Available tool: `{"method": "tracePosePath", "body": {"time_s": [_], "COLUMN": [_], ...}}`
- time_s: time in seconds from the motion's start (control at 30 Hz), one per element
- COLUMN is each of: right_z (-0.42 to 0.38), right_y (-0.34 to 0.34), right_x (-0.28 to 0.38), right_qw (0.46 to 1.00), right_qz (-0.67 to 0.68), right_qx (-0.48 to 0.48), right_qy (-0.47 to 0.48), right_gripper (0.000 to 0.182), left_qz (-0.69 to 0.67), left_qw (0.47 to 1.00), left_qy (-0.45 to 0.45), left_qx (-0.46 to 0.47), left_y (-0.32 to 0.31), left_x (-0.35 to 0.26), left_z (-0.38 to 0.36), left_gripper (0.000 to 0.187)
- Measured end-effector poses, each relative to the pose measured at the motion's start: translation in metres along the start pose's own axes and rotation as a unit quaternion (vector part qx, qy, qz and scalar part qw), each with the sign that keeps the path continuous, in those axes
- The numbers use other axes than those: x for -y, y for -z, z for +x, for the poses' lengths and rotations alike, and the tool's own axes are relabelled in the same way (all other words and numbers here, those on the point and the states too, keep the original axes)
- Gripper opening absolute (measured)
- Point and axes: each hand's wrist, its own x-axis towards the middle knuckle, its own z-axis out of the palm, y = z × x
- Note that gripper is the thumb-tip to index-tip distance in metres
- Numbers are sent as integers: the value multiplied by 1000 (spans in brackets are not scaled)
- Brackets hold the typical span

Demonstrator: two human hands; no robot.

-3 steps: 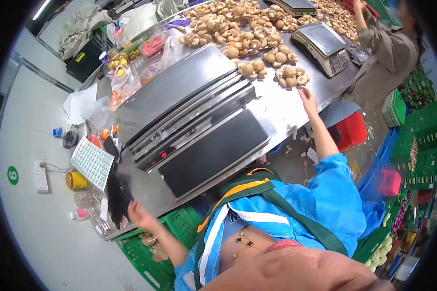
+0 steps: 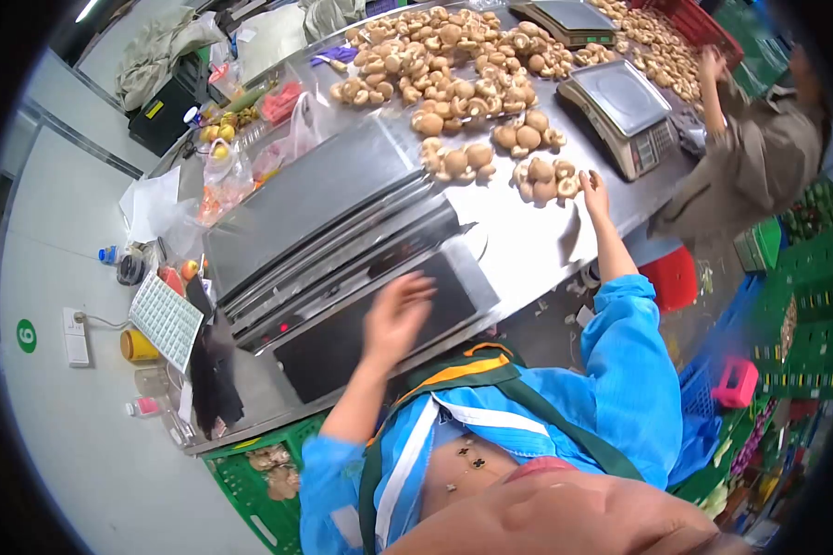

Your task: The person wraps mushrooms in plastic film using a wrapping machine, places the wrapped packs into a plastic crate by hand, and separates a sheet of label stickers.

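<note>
My left hand (image 2: pixel 399 317) is raised over the black plate (image 2: pixel 379 319) of the wrapping machine, its fingers apart and nothing in them. On the steel table, my right hand (image 2: pixel 595 196) is at the right side of a small pile of brown mushrooms (image 2: pixel 546 180); its fingers are apart and it grips nothing. Two other small piles, one (image 2: pixel 460 162) by the machine and one (image 2: pixel 528 134) further back, lie near it. A large heap of mushrooms (image 2: pixel 453 69) covers the back of the table.
A weighing scale (image 2: pixel 620 106) stands right of the piles. At the upper right a co-worker (image 2: pixel 750 148) reaches toward a red crate (image 2: pixel 713 32). Bagged fruit (image 2: pixel 224 148) and a label sheet (image 2: pixel 165 316) are at the left. A green crate (image 2: pixel 259 499) sits below the table.
My left hand has moved up and right, from the table's near left corner to above the black plate. My right hand remains beside the small pile. The whole view has shifted slightly.
</note>
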Motion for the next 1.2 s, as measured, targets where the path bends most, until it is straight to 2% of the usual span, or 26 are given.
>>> {"method": "tracePosePath", "body": {"time_s": [0.03,0.07,0.1,0.17,0.2,0.23,0.27,0.3,0.33,0.37,0.4,0.47,0.53,0.6,0.67,0.73,0.77,0.83,0.97,1.0,1.07,1.1,1.17,1.2], "right_z": [44,79,100,119,119,119,114,109,101,96,89,76,62,46,29,19,15,-9,-88,-108,-150,-164,-188,-198], "right_y": [-1,-1,1,-6,-7,-8,-10,-13,-15,-18,-20,-8,1,19,23,-7,-33,-95,-208,-231,-255,-265,-280,-287], "right_x": [-17,-23,-27,-30,-22,-15,-10,-6,-4,-6,-7,4,18,78,151,203,222,261,336,348,367,376,386,388], "right_qw": [1000,999,999,995,992,989,986,986,986,987,983,990,990,990,977,955,946,935,921,918,920,919,926,929], "right_qz": [25,51,-4,12,33,45,56,29,3,-33,-67,-4,61,35,10,95,100,119,115,105,66,27,16,4], "right_qx": [9,18,45,95,120,138,156,161,166,144,121,93,63,65,53,67,99,155,269,291,311,329,315,309], "right_qy": [2,1,-13,-5,-7,-14,-23,-4,15,69,123,109,111,123,207,273,293,295,256,247,229,216,207,203], "right_gripper": [59,63,63,62,61,61,60,59,58,57,55,50,47,42,44,45,48,54,64,66,68,70,70,71], "left_qz": [38,43,44,145,183,174,164,161,224,286,286,242,220,233,223,274,232,312,326,347,294,294,306,305], "left_qw": [996,992,993,988,980,976,969,967,953,934,932,951,961,962,956,921,928,896,869,867,901,904,882,886], "left_qy": [-4,0,54,33,16,64,115,117,142,166,169,121,65,13,-65,-119,-131,-98,-72,-47,25,23,122,123], "left_qx": [82,121,92,-34,-77,-113,-148,-156,-147,-137,-142,-152,-153,-142,-182,-252,-261,-300,-364,-355,-317,-309,-337,-328], "left_y": [-50,-97,-140,-198,-215,-231,-243,-252,-260,-265,-269,-274,-271,-249,-211,-157,-120,-40,118,148,214,225,237,242], "left_x": [26,53,84,148,159,168,175,178,180,182,184,188,173,122,84,63,41,23,32,33,61,55,38,33], "left_z": [53,107,152,234,262,284,298,308,314,319,321,316,305,295,291,291,285,270,229,214,192,184,157,149], "left_gripper": [55,69,75,79,81,80,79,79,78,77,77,71,72,74,75,78,80,73,59,61,64,64,67,67]}}
